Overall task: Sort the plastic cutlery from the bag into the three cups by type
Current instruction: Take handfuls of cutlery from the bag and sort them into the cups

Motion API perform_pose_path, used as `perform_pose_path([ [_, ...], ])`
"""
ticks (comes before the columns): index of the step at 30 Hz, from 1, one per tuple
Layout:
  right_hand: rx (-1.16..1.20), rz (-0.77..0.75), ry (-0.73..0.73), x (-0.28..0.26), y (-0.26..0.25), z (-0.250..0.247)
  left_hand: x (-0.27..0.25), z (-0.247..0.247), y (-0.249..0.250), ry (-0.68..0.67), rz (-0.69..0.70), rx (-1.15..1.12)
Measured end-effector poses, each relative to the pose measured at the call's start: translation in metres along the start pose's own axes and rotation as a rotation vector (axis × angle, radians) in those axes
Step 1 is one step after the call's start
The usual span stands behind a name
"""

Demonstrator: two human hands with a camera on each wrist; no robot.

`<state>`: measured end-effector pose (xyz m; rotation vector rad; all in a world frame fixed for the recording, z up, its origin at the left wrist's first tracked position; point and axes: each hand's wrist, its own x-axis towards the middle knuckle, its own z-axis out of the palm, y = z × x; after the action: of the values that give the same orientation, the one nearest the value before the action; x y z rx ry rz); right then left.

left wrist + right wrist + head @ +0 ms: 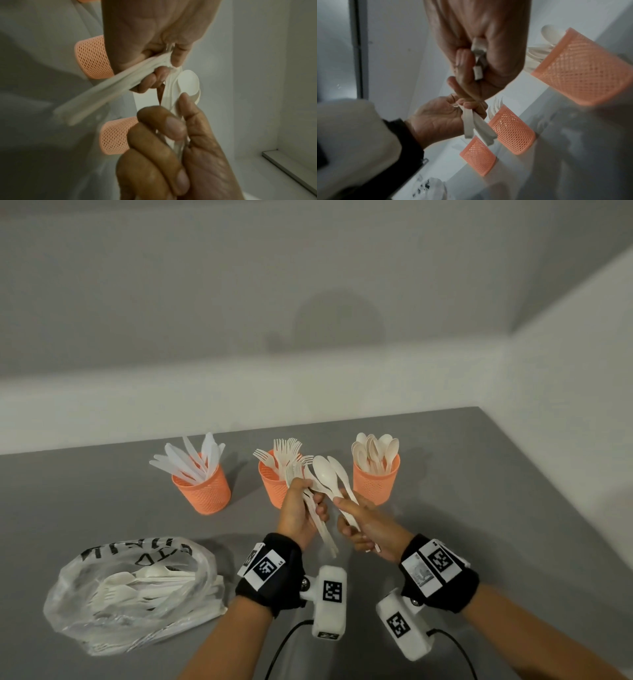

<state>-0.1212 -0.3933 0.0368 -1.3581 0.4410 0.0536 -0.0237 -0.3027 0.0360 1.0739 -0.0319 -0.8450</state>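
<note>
The white plastic spoons that I pull out are in my right hand, which is curled around their handles, bowls upward. I hold them low on the handles so the bowls stay free and I can see the type. My left hand grips a mixed bundle of white plastic cutlery, with fork tines sticking up above the thumb and the handles hanging down past the palm. I keep this bundle fanned a little, I think, so that the right hand can pick one kind out of it. Both hands are above the table, just in front of the middle cup.

Three orange mesh plastic cups stand in a row toward the far edge of the table. The left cup holds the white knives, the middle cup holds the forks, and the right cup holds the spoons. They are apart from each other, so each type has its own place and nothing mixes. The right cup is near my right hand, so I judge the spoons should go there next.

The clear crumpled plastic bag with black lettering lies near the front left corner of the table, beside my left forearm. More white cutlery is inside, so the sorting is not finished.
</note>
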Motion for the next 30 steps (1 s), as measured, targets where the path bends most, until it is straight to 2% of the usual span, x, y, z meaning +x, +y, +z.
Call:
perform_pose_path([
  [7,-0.078,-0.05,0.014,0.0,-0.002,-0.002,0.008,0.001,-0.006,0.033,0.043,0.219],
  [13,-0.307,-0.097,0.044,-0.001,-0.011,-0.012,0.017,0.004,0.004,0.0,0.184,0.338],
  [18,-0.432,-0.124,0.032,-0.002,-0.02,-0.023,0.022,0.006,0.013,-0.011,0.204,0.404],
  [20,-0.387,-0.11,0.025,0.0,-0.023,-0.025,0.022,0.007,0.016,-0.039,0.213,0.414],
  [24,-0.103,-0.059,-0.02,0.005,-0.028,-0.03,0.024,0.011,0.02,-0.068,0.215,0.36],
  [27,-0.001,-0.044,-0.021,0.006,-0.029,-0.033,0.027,0.013,0.02,0.012,0.196,0.233],
  [30,-0.107,-0.1,0.072,0.009,-0.024,-0.037,0.033,0.008,0.023,0.104,0.178,0.158],
])
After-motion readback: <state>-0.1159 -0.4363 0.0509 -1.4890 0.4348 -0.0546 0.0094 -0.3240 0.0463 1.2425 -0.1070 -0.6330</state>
